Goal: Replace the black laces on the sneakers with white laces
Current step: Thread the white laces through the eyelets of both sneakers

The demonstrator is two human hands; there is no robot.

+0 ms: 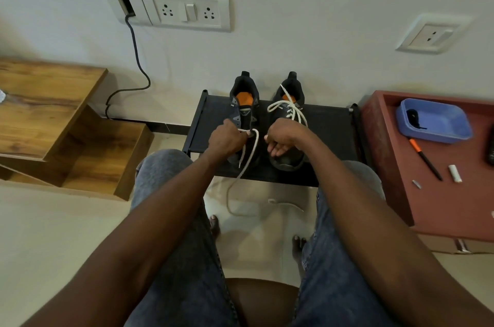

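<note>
Seated, both arms reaching to a low black rack (328, 139) at 12 o'clock. Two dark sneakers stand on it, heels to the wall.

Right sneaker (290, 113): white lace already crossed up the front, ends loose near the collar. Judged finished bar tying.

Left sneaker (242, 110): upper eyelets bare, no black lace seen on it. White lace (251, 150) enters near the toe end; its tails fall off the rack's front edge to the floor at 6 o'clock.

Left hand (227, 139): fingers curled, pinching that lace at the shoe. Right hand (280, 139): fingers loosely bent, palm partly up; I cannot tell whether it holds a lace end.

Step in hand, judged: threading the lowest eyelets of the left sneaker. The next move calls for evening the tails, then crossing each tip to the opposite eyelet.

A dark bundle in the blue tray (438, 123) at 2 o'clock may be the removed lace; too small to tell.
</note>
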